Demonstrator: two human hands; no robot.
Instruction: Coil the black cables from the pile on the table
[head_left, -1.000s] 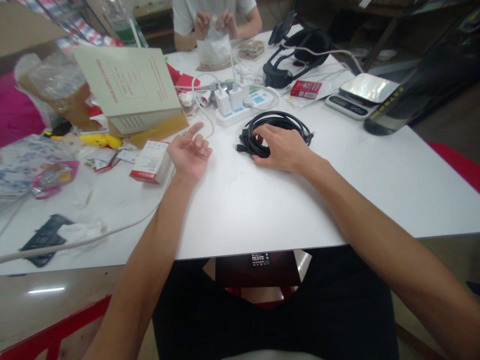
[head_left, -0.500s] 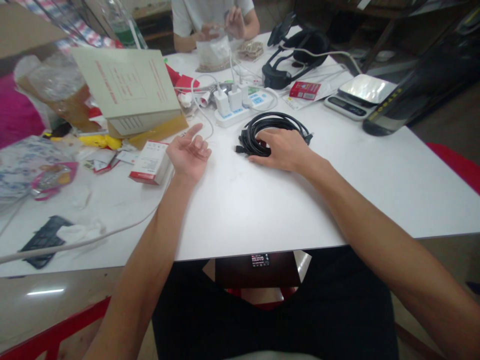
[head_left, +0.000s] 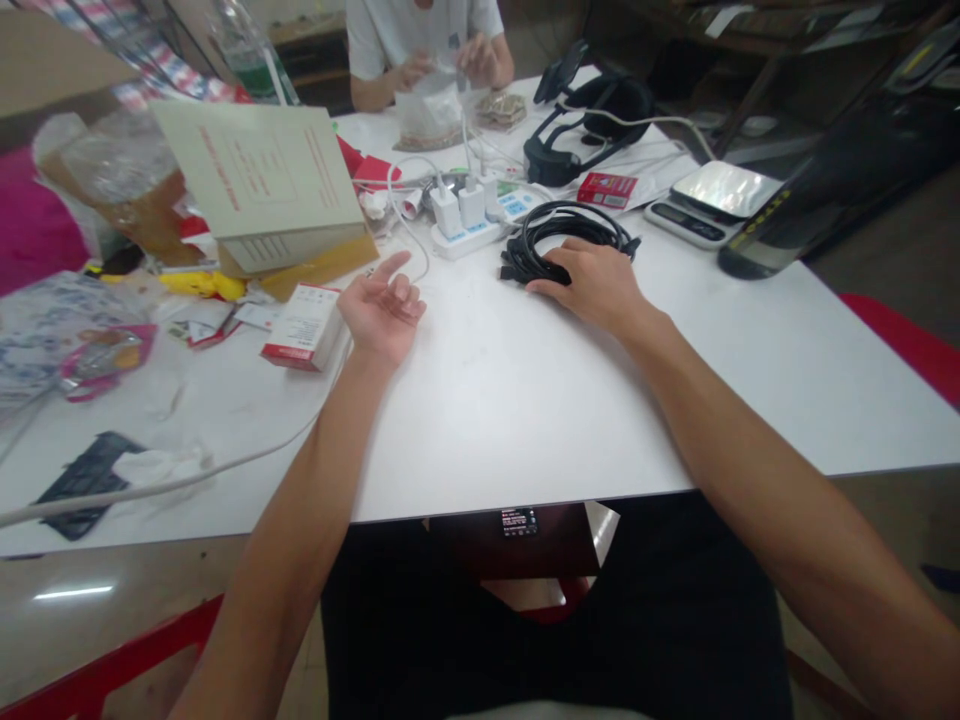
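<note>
A coiled black cable (head_left: 525,262) with a plug end showing lies on the white table in front of the power strip. My right hand (head_left: 596,283) grips the near right side of the coil, thumb at the near edge; its other fingers are partly hidden inside the loop. My left hand (head_left: 384,312) rests palm up on the table, holding nothing. Its index finger is stretched out and the others curl loosely. Just left of it sits a small white and red box (head_left: 306,325), very close to the wrist.
Behind the coil stands a white power strip (head_left: 469,240) with chargers. A digital scale (head_left: 694,220), a dark bottle (head_left: 765,240) and a headset (head_left: 551,160) are at the right and back. Opposite, a person handles a clear bag (head_left: 431,112). An open card folder (head_left: 262,180) leans at left.
My right hand has shifted the coiled cable away from me and to the right, closer to the power strip. My left hand has stayed almost in place.
</note>
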